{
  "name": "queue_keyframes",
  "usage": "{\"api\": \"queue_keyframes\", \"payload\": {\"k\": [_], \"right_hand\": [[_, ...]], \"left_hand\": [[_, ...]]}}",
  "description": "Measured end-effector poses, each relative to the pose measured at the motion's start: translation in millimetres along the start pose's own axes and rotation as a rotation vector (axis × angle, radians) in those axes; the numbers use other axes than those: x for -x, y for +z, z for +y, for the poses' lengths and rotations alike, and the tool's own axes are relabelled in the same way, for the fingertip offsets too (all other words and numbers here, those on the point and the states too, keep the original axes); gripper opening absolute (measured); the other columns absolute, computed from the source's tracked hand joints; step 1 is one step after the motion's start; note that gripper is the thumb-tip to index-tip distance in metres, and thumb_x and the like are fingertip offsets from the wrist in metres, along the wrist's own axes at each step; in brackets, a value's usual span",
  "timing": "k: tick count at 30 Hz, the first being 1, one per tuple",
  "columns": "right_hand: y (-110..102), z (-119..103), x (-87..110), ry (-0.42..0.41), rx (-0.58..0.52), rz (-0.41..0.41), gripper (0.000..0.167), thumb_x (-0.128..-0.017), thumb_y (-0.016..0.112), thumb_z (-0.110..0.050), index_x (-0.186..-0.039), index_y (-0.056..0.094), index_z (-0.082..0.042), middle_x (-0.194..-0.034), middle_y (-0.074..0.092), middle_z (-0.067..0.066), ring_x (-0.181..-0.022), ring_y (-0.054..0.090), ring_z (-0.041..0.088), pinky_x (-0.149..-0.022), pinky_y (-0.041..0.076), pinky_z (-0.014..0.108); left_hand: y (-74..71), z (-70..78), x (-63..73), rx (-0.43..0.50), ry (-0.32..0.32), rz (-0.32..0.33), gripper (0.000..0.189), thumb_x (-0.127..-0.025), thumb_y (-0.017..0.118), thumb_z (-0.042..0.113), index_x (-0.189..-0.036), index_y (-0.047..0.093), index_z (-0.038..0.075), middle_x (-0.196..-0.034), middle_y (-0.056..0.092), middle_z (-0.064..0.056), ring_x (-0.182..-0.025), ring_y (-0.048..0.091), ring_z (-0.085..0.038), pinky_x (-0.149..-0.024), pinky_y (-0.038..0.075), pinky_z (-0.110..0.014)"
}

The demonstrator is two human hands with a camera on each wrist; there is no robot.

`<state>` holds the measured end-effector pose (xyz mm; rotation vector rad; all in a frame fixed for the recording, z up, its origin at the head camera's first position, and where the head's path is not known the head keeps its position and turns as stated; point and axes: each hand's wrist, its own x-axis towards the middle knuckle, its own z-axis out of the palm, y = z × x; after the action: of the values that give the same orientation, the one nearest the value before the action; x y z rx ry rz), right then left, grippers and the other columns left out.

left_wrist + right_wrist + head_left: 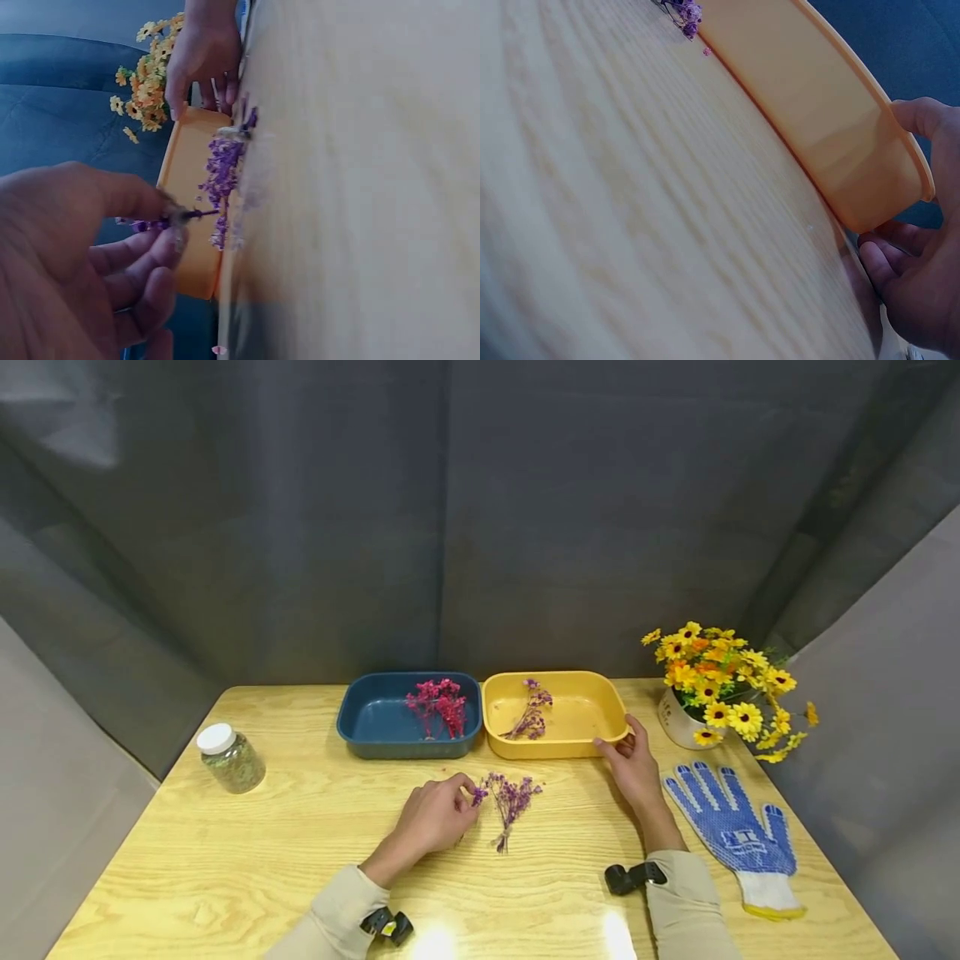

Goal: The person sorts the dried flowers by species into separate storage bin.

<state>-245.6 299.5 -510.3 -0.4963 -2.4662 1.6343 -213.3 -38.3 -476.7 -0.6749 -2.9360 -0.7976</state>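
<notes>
My left hand point(440, 812) pinches a small sprig of purple dried flowers point(478, 795) between thumb and fingertips, its stem showing in the left wrist view. Just right of it, a bunch of purple dried flowers point(512, 800), gathered at the stems, lies on the table. My right hand point(632, 766) grips the front right corner of the yellow container point(555, 748). In the right wrist view the thumb point(916, 114) lies at the rim, the other fingers low against the outer wall. Another purple sprig point(531, 714) leans inside this container.
A dark blue container point(408, 749) with pink-red dried flowers point(442, 703) adjoins the yellow one on its left. On the left stands a white-capped jar point(234, 762). At right are a pot of yellow flowers point(708, 693) and a blue-and-white glove point(738, 835). A dark curtain point(525, 527) hangs behind.
</notes>
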Motion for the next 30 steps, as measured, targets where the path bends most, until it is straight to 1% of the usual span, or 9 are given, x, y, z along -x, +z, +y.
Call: {"api": "queue_keyframes", "payload": {"k": [4,9,13,17,20,24,27,30], "right_hand": [[-2,1,-1.1,-0.003,-0.011,0.002,0.090,-0.088,0.062,-0.056,-0.156,0.008,-0.033,-0.154,0.036,0.013,-0.137,0.041,0.030,-0.110,0.038,0.046],[-1,-1,-1.2,-0.010,0.009,0.001,0.090,-0.088,0.061,-0.057,-0.156,0.008,-0.032,-0.154,0.037,0.013,-0.137,0.042,0.031,-0.110,0.037,0.047],[-2,-1,0.2,-0.013,0.018,-0.003,0.089,-0.089,0.060,-0.055,-0.156,0.007,-0.031,-0.155,0.036,0.014,-0.138,0.041,0.032,-0.111,0.036,0.048],[-2,0,1.6,-0.011,0.023,-0.008,0.090,-0.089,0.060,-0.056,-0.156,0.006,-0.031,-0.155,0.035,0.013,-0.139,0.040,0.031,-0.111,0.036,0.048],[-2,1,1.2,-0.010,0.017,-0.013,0.091,-0.088,0.061,-0.057,-0.156,0.006,-0.032,-0.156,0.035,0.012,-0.139,0.040,0.030,-0.111,0.036,0.048],[-3,0,1.3,-0.014,0.008,-0.016,0.090,-0.088,0.061,-0.056,-0.156,0.007,-0.032,-0.156,0.034,0.013,-0.140,0.039,0.031,-0.112,0.034,0.049],[-3,1,1.0,-0.019,0.003,-0.018,0.090,-0.088,0.062,-0.055,-0.156,0.007,-0.032,-0.156,0.034,0.013,-0.139,0.040,0.031,-0.112,0.034,0.049],[-3,3,0.3,-0.021,0.000,-0.018,0.091,-0.087,0.062,-0.057,-0.156,0.007,-0.033,-0.155,0.035,0.011,-0.139,0.041,0.030,-0.111,0.036,0.049]], "left_hand": [[-5.6,4.7,-8.0,0.060,-0.001,0.066,0.020,-0.086,0.067,0.031,-0.104,0.066,0.022,-0.069,0.062,0.018,-0.050,0.047,0.001,-0.058,0.040,-0.023],[-13.4,12.1,-19.2,0.134,-0.010,0.109,0.023,-0.089,0.064,0.031,-0.111,0.065,0.024,-0.074,0.065,0.016,-0.042,0.044,-0.002,-0.049,0.036,-0.022],[-18.1,19.2,-32.1,0.142,0.020,0.148,0.023,-0.090,0.063,0.031,-0.112,0.065,0.024,-0.075,0.066,0.015,-0.040,0.041,-0.003,-0.048,0.036,-0.022],[-22.0,26.4,-48.0,0.132,0.043,0.183,0.023,-0.089,0.064,0.029,-0.111,0.066,0.022,-0.077,0.067,0.013,-0.050,0.048,-0.002,-0.054,0.040,-0.022],[-24.0,30.0,-61.6,0.126,0.042,0.193,0.025,-0.089,0.062,0.028,-0.113,0.065,0.022,-0.074,0.064,0.013,-0.053,0.050,-0.003,-0.053,0.041,-0.023],[-25.2,34.4,-78.4,0.106,0.039,0.192,0.026,-0.090,0.061,0.026,-0.115,0.064,0.022,-0.070,0.063,0.010,-0.051,0.049,-0.006,-0.050,0.039,-0.024],[-24.6,37.1,-88.4,0.092,0.019,0.182,0.028,-0.091,0.060,0.027,-0.118,0.063,0.022,-0.074,0.065,0.008,-0.052,0.050,-0.007,-0.050,0.039,-0.024],[-21.8,39.0,-97.7,0.077,-0.006,0.165,0.030,-0.092,0.058,0.030,-0.122,0.061,0.024,-0.080,0.067,0.009,-0.054,0.052,-0.007,-0.049,0.040,-0.025]]}}
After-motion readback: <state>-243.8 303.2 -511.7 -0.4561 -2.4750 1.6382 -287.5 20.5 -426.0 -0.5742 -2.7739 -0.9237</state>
